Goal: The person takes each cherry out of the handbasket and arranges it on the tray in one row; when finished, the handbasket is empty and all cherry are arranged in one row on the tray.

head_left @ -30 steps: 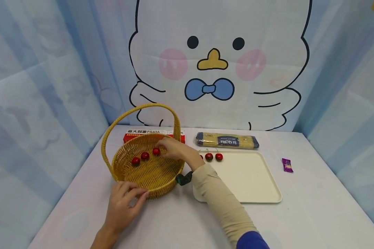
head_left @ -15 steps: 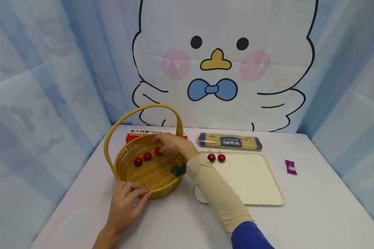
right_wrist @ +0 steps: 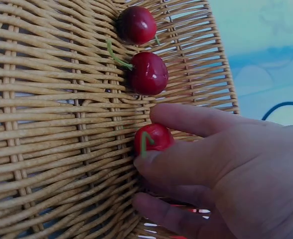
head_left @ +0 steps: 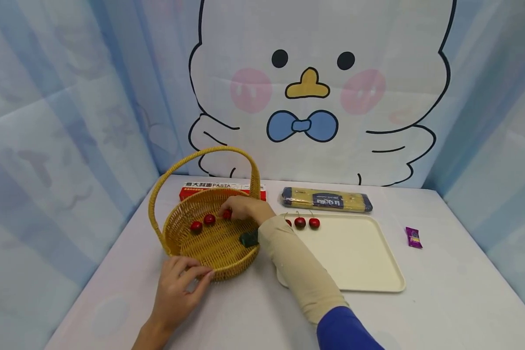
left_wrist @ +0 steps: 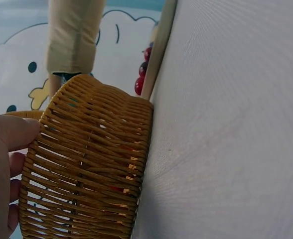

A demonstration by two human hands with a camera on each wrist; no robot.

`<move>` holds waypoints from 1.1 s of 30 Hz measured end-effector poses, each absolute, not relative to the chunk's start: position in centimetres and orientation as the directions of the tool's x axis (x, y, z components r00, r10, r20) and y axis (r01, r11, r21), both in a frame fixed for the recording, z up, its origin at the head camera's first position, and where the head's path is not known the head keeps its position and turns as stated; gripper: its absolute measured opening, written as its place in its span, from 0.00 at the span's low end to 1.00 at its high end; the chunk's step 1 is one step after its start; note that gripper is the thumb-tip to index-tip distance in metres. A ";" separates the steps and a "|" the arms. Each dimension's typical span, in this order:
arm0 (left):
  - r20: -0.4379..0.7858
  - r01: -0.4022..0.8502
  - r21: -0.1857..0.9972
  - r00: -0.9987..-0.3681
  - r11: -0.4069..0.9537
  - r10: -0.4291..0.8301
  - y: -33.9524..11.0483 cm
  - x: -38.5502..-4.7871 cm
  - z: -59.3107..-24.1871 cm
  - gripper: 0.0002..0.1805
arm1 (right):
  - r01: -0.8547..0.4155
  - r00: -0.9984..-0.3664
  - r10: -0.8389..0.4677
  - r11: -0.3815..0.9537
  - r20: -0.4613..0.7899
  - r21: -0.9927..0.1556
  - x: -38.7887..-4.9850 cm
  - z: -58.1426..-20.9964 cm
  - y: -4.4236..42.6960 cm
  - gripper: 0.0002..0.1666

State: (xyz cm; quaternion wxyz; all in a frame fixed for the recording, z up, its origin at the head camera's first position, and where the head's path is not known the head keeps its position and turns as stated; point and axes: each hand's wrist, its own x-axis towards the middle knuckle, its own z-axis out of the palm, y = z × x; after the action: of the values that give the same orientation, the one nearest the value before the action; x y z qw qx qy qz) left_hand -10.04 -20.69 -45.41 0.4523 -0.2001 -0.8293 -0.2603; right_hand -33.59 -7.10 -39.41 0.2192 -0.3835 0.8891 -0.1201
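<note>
A yellow wicker basket (head_left: 218, 253) with a tall arched handle stands on the left of the table. My left hand (head_left: 177, 289) pinches its near rim, thumb and fingers on the woven edge, as the left wrist view also shows. Inside the basket, my right hand (head_left: 247, 209) holds a red cherry (right_wrist: 154, 137) between thumb and finger, against the weave. Its green stem shows by the thumb. Two more cherries, a middle one (right_wrist: 149, 73) and an outer one (right_wrist: 137, 25), lie in a row beside it.
Right of the basket lies a cream tray (head_left: 354, 257) with three cherries (head_left: 300, 223) along its back left. Behind are a red pasta box (head_left: 192, 189), partly hidden, and a spaghetti packet (head_left: 328, 200). A small purple packet (head_left: 413, 237) lies far right.
The whole head view has shifted slightly, so things sit further right. My right hand dips a little at the same cherry after rising slightly. My left hand stays on the rim.
</note>
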 end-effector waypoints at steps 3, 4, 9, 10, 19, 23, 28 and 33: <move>0.854 0.572 0.253 -0.511 0.780 0.097 -20.5 -10.0 -45.4 0.23 | -0.624 -0.629 -0.726 0.685 -0.279 -0.376 -33.5 -39.5 -6.8 0.28; 0.854 0.574 0.254 -0.511 0.779 0.097 -20.4 -10.0 -45.4 0.23 | -0.626 -0.632 -0.725 0.686 -0.274 -0.371 -33.4 -39.4 -6.8 0.27; 0.854 0.581 0.256 -0.510 0.773 0.100 -20.1 -10.0 -45.5 0.22 | -0.629 -0.638 -0.723 0.688 -0.265 -0.362 -33.1 -39.2 -6.4 0.23; 0.854 0.582 0.256 -0.510 0.772 0.101 -20.1 -10.0 -45.5 0.22 | -0.634 -0.637 -0.726 0.685 -0.261 -0.358 -33.1 -39.1 -6.3 0.22; 0.864 0.593 0.249 -0.493 0.766 0.100 -20.3 -10.0 -45.3 0.22 | -0.713 -0.593 -0.782 0.621 -0.193 -0.325 -31.9 -36.5 -5.8 0.19; 0.868 0.594 0.248 -0.487 0.765 0.097 -20.4 -10.1 -45.3 0.23 | -0.726 -0.591 -0.788 0.612 -0.169 -0.314 -31.1 -35.4 -5.3 0.19; 0.864 0.587 0.258 -0.496 0.767 0.089 -20.5 -10.0 -45.3 0.24 | -0.706 -0.619 -0.773 0.626 -0.141 -0.332 -30.1 -34.9 -4.4 0.17; 0.863 0.593 0.263 -0.498 0.761 0.090 -20.4 -9.9 -45.3 0.24 | -0.709 -0.629 -0.773 0.614 -0.083 -0.347 -29.2 -34.7 -3.3 0.16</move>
State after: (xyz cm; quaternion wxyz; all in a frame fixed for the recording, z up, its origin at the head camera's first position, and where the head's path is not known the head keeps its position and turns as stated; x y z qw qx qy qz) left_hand -9.91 -20.40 -45.32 0.4558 -0.2083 -0.8202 -0.2760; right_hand -29.16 -3.32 -34.73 0.1127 -0.4155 0.8913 -0.1423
